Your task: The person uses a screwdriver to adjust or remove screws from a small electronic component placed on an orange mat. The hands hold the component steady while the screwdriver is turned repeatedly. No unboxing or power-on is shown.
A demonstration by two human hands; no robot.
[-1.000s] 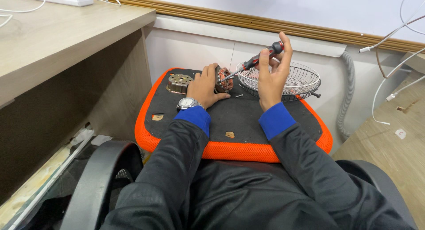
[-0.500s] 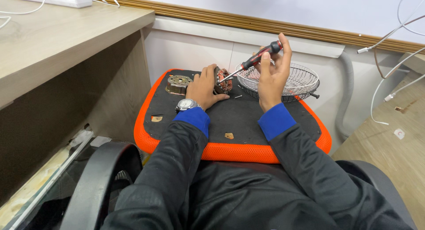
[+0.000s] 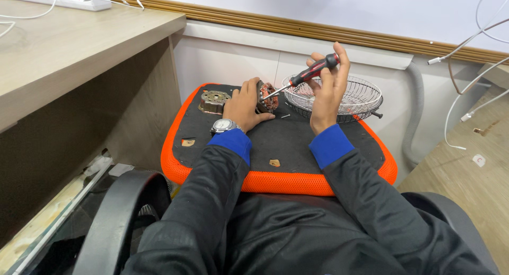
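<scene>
On the black pad [image 3: 297,142] with its orange rim, the left hand [image 3: 245,104] clamps the copper-wound motor core [image 3: 266,96], fingers curled around it; the right hand [image 3: 327,89] pinches the red-and-black screwdriver [image 3: 307,74], tip at the core; best held steady, shaft aligned, near the wire basket [image 3: 350,95].

**Metal, mesh and matt cloth around the orange cushion**

The cushion [image 3: 275,182] is showing an orange woven-mesh rim and a matt black cloth top. On its far edge, the wire basket [image 3: 344,97] is gleaming as thin bright metal. The screwdriver [image 3: 307,73] above it is showing a glossy red and black plastic handle and a bare steel shaft. The motor part [image 3: 266,95] is looking like coppery windings in dull metal. The round housing [image 3: 214,101], left on the cushion, is looking dull grey and rough. The desk [image 3: 69,58] left of the cushion is showing smooth, pale wood grain.
</scene>
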